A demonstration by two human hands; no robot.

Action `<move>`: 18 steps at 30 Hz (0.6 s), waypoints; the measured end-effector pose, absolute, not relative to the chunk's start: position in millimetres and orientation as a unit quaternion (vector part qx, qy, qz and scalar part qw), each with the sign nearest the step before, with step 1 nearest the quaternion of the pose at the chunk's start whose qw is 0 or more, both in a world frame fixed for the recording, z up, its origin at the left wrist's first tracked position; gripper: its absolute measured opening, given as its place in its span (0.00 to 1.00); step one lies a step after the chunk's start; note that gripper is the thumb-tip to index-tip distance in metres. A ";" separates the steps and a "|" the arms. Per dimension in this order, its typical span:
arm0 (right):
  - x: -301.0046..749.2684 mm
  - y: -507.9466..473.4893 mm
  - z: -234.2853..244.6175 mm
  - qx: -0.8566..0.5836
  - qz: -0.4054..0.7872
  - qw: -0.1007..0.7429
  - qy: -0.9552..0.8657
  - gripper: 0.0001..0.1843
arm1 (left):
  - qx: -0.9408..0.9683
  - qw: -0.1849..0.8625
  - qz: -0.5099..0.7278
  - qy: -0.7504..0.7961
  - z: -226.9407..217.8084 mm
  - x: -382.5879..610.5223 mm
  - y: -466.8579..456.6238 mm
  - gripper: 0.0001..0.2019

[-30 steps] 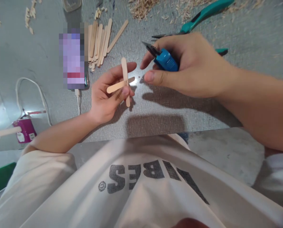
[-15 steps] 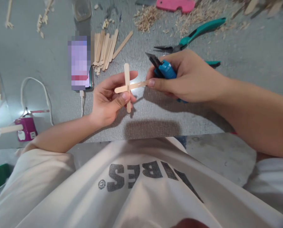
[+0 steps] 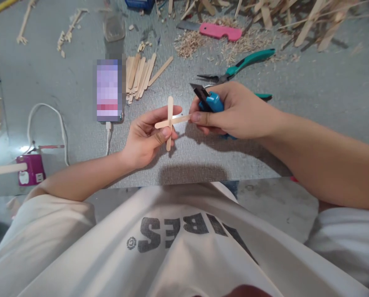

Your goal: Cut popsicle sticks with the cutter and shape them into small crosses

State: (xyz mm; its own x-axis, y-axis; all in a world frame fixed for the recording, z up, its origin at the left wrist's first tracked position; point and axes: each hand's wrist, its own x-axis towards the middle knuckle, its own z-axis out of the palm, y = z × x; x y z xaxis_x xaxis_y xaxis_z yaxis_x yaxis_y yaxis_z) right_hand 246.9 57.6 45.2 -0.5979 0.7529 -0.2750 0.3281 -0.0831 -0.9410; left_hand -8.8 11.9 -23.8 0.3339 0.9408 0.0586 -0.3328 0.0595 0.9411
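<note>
Two wooden popsicle sticks cross each other in front of me, an upright one (image 3: 170,108) and a sideways one (image 3: 180,119). Thumb and fingers of my left hand (image 3: 147,136) pinch them near the crossing. My right hand (image 3: 234,111) is closed around a blue box cutter (image 3: 214,102), its dark blade out and pointing up to the left. Between its thumb and forefinger it also grips the right end of the sideways stick. Both hands are just above the grey table (image 3: 135,177).
Beyond my hands lie a pile of popsicle sticks (image 3: 138,76), green-handled pliers (image 3: 249,60), a pink knife (image 3: 221,31) and wood shavings (image 3: 190,44). A phone (image 3: 107,88) on a white cable is at left, near a purple power adapter (image 3: 31,169). Stick assemblies (image 3: 311,20) stand far right.
The view has tilted up, so the table's far side with more sticks shows. Both hands keep their hold on the crossed sticks, which look slightly turned; the box cutter stays in the right hand.
</note>
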 end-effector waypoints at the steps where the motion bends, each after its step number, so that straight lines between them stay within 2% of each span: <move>1: 247.6 58.4 45.4 -0.416 0.610 0.173 -0.652 0.15 | 0.485 0.662 0.490 0.295 -22.0 -8.5 12.2 0.20; 4: 253.2 65.1 44.9 -0.431 0.612 0.186 -0.637 0.17 | 0.509 0.647 0.523 0.221 -19.0 -8.5 16.3 0.16; 7: 262.3 77.9 43.2 -0.470 0.591 0.201 -0.624 0.22 | 0.555 0.586 0.562 0.183 -18.4 -9.2 19.1 0.15; 10: 267.9 89.6 44.4 -0.518 0.513 0.148 -0.669 0.18 | 0.592 0.513 0.580 0.225 -21.4 -8.0 15.4 0.15; 14: 264.8 91.3 45.7 -0.532 0.427 0.046 -0.729 0.11 | 0.598 0.503 0.573 0.248 -33.8 -5.0 9.3 0.18; 16: 262.0 86.4 42.5 -0.533 0.399 0.048 -0.744 0.08 | 0.596 0.512 0.562 0.260 -41.3 -5.0 9.2 0.21; 18: 260.9 79.1 37.3 -0.540 0.341 0.083 -0.765 0.09 | 0.589 0.521 0.549 0.282 -47.6 -5.9 10.4 0.26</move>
State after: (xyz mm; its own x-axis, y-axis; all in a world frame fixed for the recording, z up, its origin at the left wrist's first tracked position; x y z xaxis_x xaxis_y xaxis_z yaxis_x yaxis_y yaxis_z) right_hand 260.9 79.1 37.3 -0.4038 0.8825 -0.2410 0.7699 0.1855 -0.6106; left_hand -5.9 10.4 -47.6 0.2375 0.9049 0.3532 -0.2404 -0.2976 0.9239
